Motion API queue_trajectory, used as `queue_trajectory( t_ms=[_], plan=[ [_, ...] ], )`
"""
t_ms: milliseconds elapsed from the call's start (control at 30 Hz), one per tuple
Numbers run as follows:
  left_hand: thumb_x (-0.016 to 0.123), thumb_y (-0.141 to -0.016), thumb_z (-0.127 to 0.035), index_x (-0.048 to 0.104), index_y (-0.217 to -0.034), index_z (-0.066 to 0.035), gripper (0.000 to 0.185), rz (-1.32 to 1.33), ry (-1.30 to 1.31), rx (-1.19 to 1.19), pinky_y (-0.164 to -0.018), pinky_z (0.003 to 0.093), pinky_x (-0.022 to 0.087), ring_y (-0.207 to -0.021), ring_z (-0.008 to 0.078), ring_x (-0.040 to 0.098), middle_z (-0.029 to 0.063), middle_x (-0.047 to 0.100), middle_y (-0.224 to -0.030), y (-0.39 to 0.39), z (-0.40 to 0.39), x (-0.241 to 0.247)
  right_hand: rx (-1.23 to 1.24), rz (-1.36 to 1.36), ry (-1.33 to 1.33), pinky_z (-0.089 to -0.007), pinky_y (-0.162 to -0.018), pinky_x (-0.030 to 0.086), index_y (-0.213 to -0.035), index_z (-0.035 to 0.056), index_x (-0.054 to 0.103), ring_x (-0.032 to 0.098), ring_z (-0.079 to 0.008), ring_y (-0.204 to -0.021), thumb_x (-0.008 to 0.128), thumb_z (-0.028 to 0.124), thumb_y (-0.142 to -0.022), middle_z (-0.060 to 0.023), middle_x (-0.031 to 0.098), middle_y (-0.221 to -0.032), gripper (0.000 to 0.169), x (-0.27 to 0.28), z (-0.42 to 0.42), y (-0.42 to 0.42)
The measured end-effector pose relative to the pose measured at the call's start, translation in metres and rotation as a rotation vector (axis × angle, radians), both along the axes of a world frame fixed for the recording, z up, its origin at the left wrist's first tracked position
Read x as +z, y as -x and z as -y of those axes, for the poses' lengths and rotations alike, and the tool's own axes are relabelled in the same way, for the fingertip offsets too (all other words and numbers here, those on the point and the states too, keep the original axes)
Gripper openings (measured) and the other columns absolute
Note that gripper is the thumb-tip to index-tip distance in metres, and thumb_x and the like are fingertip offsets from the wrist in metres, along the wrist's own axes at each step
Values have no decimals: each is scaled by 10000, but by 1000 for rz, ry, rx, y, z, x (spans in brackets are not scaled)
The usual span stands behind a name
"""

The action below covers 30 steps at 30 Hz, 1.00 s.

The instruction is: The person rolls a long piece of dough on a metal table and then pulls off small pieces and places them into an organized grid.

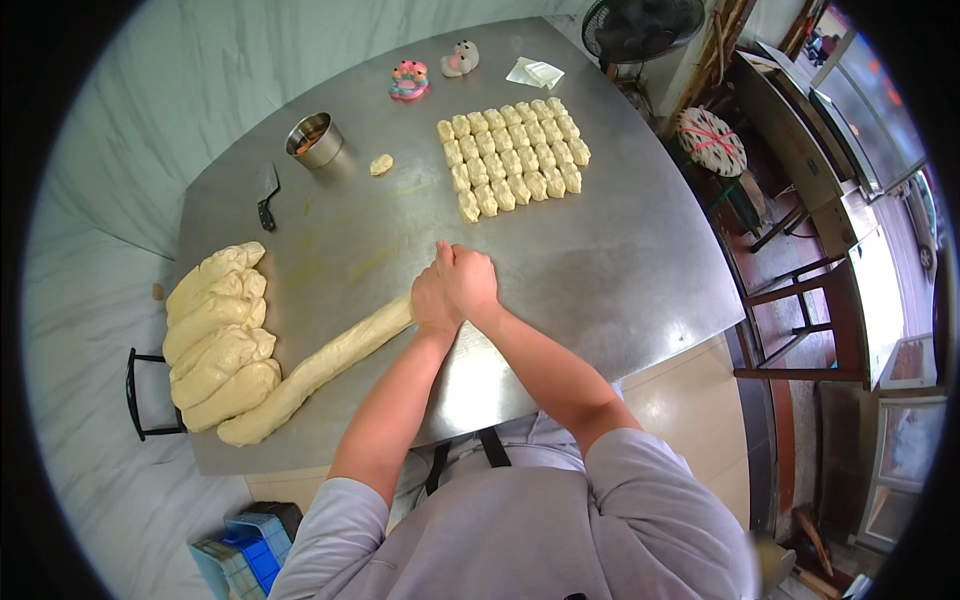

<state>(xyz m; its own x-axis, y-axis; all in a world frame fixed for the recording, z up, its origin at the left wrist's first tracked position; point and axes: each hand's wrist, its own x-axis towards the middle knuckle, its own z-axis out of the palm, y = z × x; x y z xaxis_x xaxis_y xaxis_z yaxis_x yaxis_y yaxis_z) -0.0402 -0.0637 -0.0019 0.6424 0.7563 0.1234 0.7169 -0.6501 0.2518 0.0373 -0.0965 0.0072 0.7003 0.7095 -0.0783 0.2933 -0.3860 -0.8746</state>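
A long rope of dough runs diagonally over the steel table, its upper right end at my hands. My left hand closes around that end. Against it presses my right hand, fingers curled; whether it too holds dough is hidden. Several thick dough rolls lie side by side at the table's left edge, touching the rope's lower end. Beyond my hands, small dough pieces stand in close rows. One flat dough piece lies apart, near a steel container with something orange-brown inside.
A knife with a black handle lies at the left. Two paw-shaped toys and folded white sheets sit at the far side. A black fan stands behind the table. Blue crates are on the floor, lower left.
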Motion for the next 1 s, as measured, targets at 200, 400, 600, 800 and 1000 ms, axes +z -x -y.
queue_trajectory(
  t_ms=[200, 400, 600, 800, 1000],
  plan=[
    [640, -999, -345, 547, -1332, -69, 443, -52, 48, 21, -802, 499, 632, -937, 371, 790, 154, 794, -1049, -14, -1, 7, -35, 64, 87, -570, -866, 618, -900, 23, 813, 749, -507, -893, 608, 383, -1033, -262, 781, -936, 435, -4, -14, -16],
    [637, -996, -352, 647, -1200, -87, 335, -201, 121, 32, -815, 498, 635, -957, 370, 799, 148, 818, -1061, -25, -9, 5, 2, 103, 212, -559, -890, 624, -917, 33, 824, 762, -487, -917, 636, 334, -979, -251, 790, -963, 360, -9, -15, -35],
    [690, -952, -364, 693, -1090, -45, 348, -96, 228, 82, -827, 518, 614, -965, 407, 784, 181, 811, -1004, -14, -28, -12, 574, -11, -189, -440, -815, 611, -942, 42, 827, 760, -388, -865, 696, 280, -983, -210, 797, -952, 274, 14, 25, -32],
    [757, -945, -541, 621, -1381, -41, 678, 165, 231, 33, -1023, 502, 512, -1183, 379, 686, 205, 734, -1228, 5, -25, 13, 217, -75, -207, -362, -799, 599, -1149, 7, 812, 708, -176, -845, 672, 395, -1058, -131, 795, -919, 423, 90, 73, -134],
    [749, -938, -650, 560, -1482, -44, 836, -226, -137, -7, -979, 545, 480, -1158, 356, 642, 188, 666, -1211, 52, -1, 4, -34, 148, -108, -360, -934, 576, -1271, 6, 800, 744, -201, -1022, 681, 327, -1036, -140, 821, -1126, 416, -3, 82, -308]
  ],
)
